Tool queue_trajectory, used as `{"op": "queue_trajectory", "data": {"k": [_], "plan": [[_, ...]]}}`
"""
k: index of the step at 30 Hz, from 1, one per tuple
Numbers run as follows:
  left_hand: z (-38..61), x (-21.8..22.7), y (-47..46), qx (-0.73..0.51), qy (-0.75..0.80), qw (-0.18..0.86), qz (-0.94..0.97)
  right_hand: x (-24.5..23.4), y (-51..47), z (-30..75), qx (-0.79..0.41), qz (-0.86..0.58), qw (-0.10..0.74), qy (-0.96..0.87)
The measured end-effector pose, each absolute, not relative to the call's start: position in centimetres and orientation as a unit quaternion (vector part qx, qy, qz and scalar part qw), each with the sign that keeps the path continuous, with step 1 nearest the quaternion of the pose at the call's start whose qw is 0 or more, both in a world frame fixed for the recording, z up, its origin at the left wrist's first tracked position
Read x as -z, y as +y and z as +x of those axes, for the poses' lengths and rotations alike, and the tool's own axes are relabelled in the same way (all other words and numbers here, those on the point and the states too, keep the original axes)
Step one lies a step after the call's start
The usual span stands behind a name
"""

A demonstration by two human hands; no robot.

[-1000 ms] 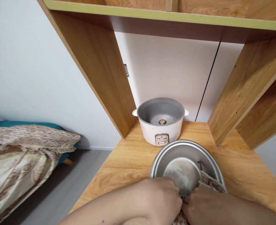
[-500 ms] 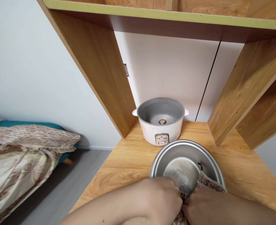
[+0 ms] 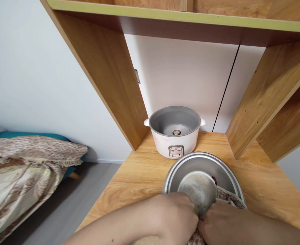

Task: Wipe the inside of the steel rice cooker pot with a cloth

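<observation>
At the far left, a low piece of furniture [image 3: 44, 134] with a teal edge is cut off by the picture's border; a fringed, patterned cover [image 3: 35, 148] hides most of it, so its kind is hard to make out. Grey floor [image 3: 94, 180] lies between it and the desk [image 3: 129, 177]. A wooden upright [image 3: 101, 71] stands at the desk's left side, partly hiding a small blue-edged fitting [image 3: 137, 76] on the wall behind.

Right of the upright, at the far side of the desk, sits a white rice cooker body [image 3: 162, 144], open at the top, with a metal button [image 3: 176, 132] in its floor. Its front plate [image 3: 176, 151] bears a small red mark and a switch; any lettering is too small to read.

The left hand [image 3: 175, 217] is curled at the near left of a metal pot [image 3: 170, 177], its fingers turned from view; whether it grips anything I cannot tell. The pot stands on the desk, nearer than the cooker, its near rim covered by the hands. The right hand [image 3: 220, 219], close against the left, is clamped on a patterned cloth [image 3: 229, 197], which shows inside the pot's right side and again below, between the hands. A dark red loop [image 3: 214, 180] pokes up at the cloth's far end.
</observation>
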State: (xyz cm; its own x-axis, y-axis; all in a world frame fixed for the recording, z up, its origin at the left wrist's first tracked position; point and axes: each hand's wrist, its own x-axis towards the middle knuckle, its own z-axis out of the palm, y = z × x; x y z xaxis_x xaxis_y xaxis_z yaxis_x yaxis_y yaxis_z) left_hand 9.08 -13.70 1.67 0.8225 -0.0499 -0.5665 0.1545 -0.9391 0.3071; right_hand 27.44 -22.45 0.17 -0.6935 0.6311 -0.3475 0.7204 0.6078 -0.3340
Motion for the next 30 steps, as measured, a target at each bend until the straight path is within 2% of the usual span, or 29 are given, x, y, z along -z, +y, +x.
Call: {"op": "queue_trajectory", "data": {"k": [6,19,30], "plan": [[9.3,-2.0,-13.8,0.294,0.031,0.166,0.941,-0.3,-22.4,27.3,0.225,0.389,0.078,0.890],[9.3,-2.1,-13.7,0.293,0.017,0.171,0.941,-1.4,-22.2,27.4,0.236,0.350,0.109,0.900],[8.7,-0.8,-13.4,0.241,0.010,0.185,0.953,-0.8,-22.9,27.1,0.153,0.330,0.098,0.927]]}}
